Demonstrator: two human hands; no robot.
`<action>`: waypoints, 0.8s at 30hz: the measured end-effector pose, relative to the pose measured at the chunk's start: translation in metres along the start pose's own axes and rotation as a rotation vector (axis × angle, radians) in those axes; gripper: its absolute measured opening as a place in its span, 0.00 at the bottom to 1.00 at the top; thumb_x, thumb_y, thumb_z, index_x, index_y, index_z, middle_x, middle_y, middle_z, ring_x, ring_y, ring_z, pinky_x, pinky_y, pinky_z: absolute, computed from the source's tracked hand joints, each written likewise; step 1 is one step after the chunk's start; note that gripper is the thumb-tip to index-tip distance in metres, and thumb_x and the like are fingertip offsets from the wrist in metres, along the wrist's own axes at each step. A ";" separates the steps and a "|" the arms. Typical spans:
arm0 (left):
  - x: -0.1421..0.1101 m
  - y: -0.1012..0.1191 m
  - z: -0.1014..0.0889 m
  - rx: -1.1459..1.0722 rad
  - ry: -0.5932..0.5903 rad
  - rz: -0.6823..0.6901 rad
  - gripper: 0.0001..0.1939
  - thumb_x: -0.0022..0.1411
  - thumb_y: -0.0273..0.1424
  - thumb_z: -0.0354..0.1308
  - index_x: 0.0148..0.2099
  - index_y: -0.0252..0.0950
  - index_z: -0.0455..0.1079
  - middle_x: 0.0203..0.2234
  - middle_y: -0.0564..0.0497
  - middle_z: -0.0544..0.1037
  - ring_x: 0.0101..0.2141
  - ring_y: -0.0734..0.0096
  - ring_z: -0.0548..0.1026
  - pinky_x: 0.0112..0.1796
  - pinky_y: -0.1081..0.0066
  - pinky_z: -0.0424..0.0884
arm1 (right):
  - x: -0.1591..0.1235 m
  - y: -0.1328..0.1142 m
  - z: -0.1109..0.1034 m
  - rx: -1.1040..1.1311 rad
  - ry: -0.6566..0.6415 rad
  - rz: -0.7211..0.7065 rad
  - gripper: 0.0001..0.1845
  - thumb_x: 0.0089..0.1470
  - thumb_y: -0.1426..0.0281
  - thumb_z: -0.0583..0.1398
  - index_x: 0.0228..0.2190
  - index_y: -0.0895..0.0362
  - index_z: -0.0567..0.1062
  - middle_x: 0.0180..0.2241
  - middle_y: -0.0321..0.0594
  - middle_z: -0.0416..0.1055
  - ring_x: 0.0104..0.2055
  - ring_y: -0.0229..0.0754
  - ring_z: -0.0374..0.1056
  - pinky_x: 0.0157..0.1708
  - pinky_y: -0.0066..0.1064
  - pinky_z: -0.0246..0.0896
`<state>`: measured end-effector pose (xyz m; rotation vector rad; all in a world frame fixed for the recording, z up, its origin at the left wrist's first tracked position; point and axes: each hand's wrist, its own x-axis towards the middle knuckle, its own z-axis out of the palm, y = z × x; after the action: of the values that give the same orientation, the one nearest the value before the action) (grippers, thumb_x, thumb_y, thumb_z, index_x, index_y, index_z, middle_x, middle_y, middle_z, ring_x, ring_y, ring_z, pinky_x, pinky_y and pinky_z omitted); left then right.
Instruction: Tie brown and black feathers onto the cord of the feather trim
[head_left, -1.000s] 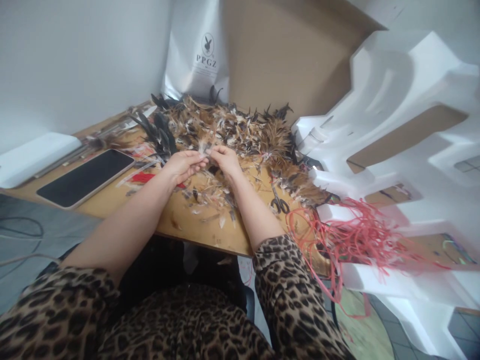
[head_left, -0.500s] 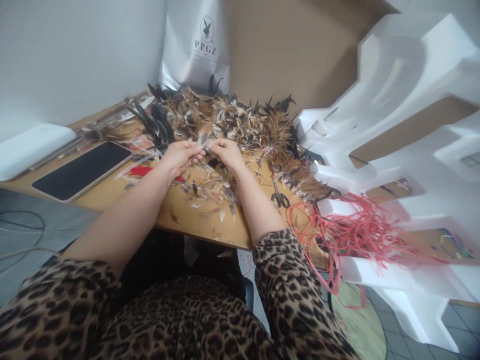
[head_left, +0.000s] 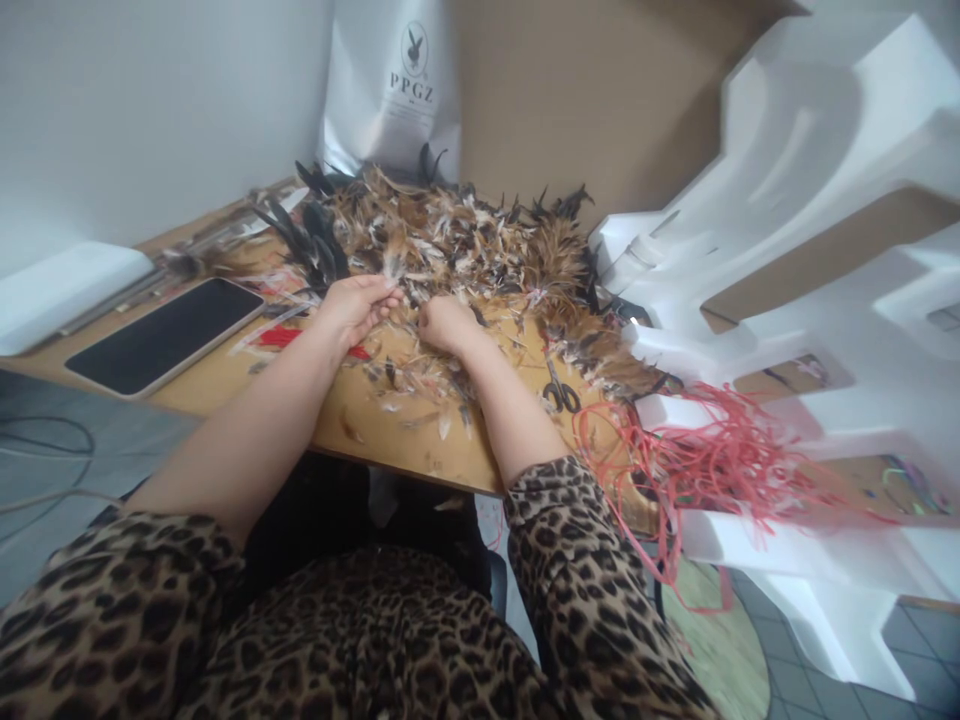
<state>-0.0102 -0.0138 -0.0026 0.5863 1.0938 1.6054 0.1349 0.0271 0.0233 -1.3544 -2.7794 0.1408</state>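
The left hand (head_left: 354,308) pinches a small feather tuft (head_left: 394,258) by its near end, long axis pointing far, toward the feather pile (head_left: 472,235). The right hand (head_left: 450,325) sits just right, apart from the tuft, fingers curled; whether it grips anything, I cannot tell.

At the far side of the table (head_left: 390,440), a bit left of the middle, there is a shiny white bag (head_left: 360,100) with dark letters (head_left: 411,88) on its front. They say PPGZ. Just above the letters is a sign: a black rabbit head (head_left: 414,48) inside a thin oval. A tiny round mark sits by the oval, low on its right. Under the letters are rows of very small writing (head_left: 409,113), too tiny and blurry to read.
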 end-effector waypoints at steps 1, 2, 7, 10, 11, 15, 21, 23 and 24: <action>0.001 0.000 0.000 -0.008 -0.003 -0.004 0.02 0.54 0.20 0.60 0.29 0.27 0.71 0.21 0.48 0.76 0.18 0.83 0.71 0.19 0.85 0.65 | 0.002 0.003 0.003 0.030 0.015 0.001 0.12 0.46 0.72 0.55 0.31 0.59 0.78 0.35 0.50 0.77 0.38 0.47 0.72 0.38 0.33 0.63; 0.001 0.000 -0.001 -0.018 -0.008 -0.009 0.02 0.54 0.19 0.59 0.29 0.27 0.71 0.21 0.48 0.76 0.18 0.83 0.71 0.19 0.85 0.65 | 0.004 0.007 0.005 0.084 0.030 0.001 0.12 0.46 0.72 0.56 0.29 0.60 0.78 0.32 0.49 0.77 0.36 0.45 0.71 0.37 0.31 0.63; 0.001 0.001 -0.001 -0.050 -0.035 -0.044 0.05 0.56 0.17 0.56 0.29 0.25 0.71 0.22 0.47 0.77 0.18 0.83 0.72 0.18 0.86 0.65 | 0.013 0.025 0.012 0.751 0.070 0.075 0.06 0.43 0.72 0.59 0.23 0.62 0.75 0.18 0.34 0.68 0.21 0.31 0.60 0.24 0.22 0.55; -0.002 0.002 0.001 -0.039 -0.060 -0.089 0.05 0.55 0.17 0.57 0.28 0.25 0.71 0.23 0.45 0.77 0.18 0.82 0.72 0.17 0.85 0.65 | 0.017 0.026 0.013 1.215 0.100 0.120 0.07 0.43 0.69 0.61 0.26 0.61 0.74 0.16 0.29 0.64 0.17 0.27 0.54 0.18 0.20 0.49; -0.003 0.003 0.001 -0.035 -0.071 -0.105 0.05 0.55 0.17 0.57 0.28 0.25 0.71 0.23 0.44 0.78 0.18 0.81 0.73 0.17 0.85 0.65 | 0.018 0.025 0.014 1.326 0.117 0.120 0.08 0.43 0.68 0.62 0.26 0.61 0.73 0.16 0.29 0.64 0.17 0.27 0.54 0.18 0.20 0.48; -0.006 0.002 0.003 -0.026 -0.113 -0.157 0.04 0.54 0.17 0.58 0.29 0.25 0.72 0.25 0.43 0.78 0.19 0.81 0.73 0.17 0.86 0.65 | 0.022 0.015 0.019 1.513 0.204 0.108 0.09 0.42 0.68 0.64 0.27 0.60 0.73 0.15 0.27 0.62 0.17 0.26 0.53 0.18 0.20 0.47; -0.005 0.001 0.002 -0.070 -0.157 -0.177 0.04 0.54 0.16 0.58 0.30 0.24 0.73 0.24 0.44 0.78 0.18 0.81 0.73 0.17 0.86 0.65 | 0.024 0.003 0.028 1.522 0.326 0.057 0.11 0.42 0.66 0.64 0.28 0.60 0.73 0.20 0.29 0.68 0.23 0.28 0.62 0.29 0.22 0.60; -0.005 0.001 0.002 -0.078 -0.172 -0.177 0.04 0.55 0.16 0.57 0.30 0.24 0.73 0.23 0.44 0.77 0.18 0.81 0.73 0.17 0.86 0.65 | 0.023 0.001 0.029 1.531 0.331 0.042 0.11 0.43 0.65 0.64 0.28 0.60 0.73 0.22 0.30 0.70 0.25 0.29 0.64 0.32 0.24 0.62; -0.004 0.001 0.002 -0.082 -0.179 -0.175 0.04 0.55 0.16 0.57 0.30 0.23 0.73 0.22 0.45 0.77 0.18 0.81 0.73 0.17 0.86 0.65 | 0.023 -0.001 0.029 1.530 0.333 0.039 0.11 0.42 0.65 0.64 0.28 0.60 0.73 0.23 0.31 0.70 0.26 0.29 0.65 0.33 0.24 0.63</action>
<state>-0.0075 -0.0172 -0.0002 0.5531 0.9166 1.4106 0.1179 0.0432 -0.0056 -0.7826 -1.4669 1.4471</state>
